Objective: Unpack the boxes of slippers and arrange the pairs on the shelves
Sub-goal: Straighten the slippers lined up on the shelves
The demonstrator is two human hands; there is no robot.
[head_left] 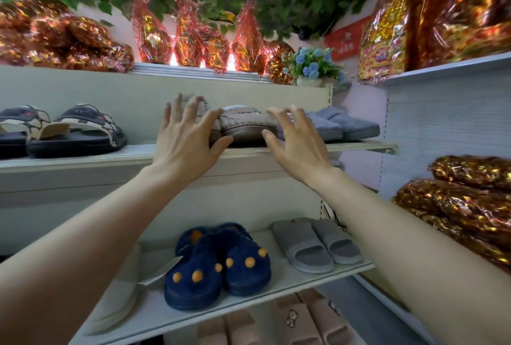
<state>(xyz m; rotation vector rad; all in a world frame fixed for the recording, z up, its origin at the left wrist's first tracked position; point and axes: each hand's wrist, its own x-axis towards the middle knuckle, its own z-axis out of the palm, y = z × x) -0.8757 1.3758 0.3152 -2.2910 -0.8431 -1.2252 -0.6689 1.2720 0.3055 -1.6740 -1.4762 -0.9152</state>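
Fingers [190, 112] spread apart, left hand [188, 137] and right hand [298, 142] flank perhaps two brown slippers [244, 123].

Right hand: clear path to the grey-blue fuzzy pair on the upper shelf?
Probably yes. The right hand is open beside the brown slippers, and the grey-blue pair sits just to its right on the same shelf, with nothing visible between them.
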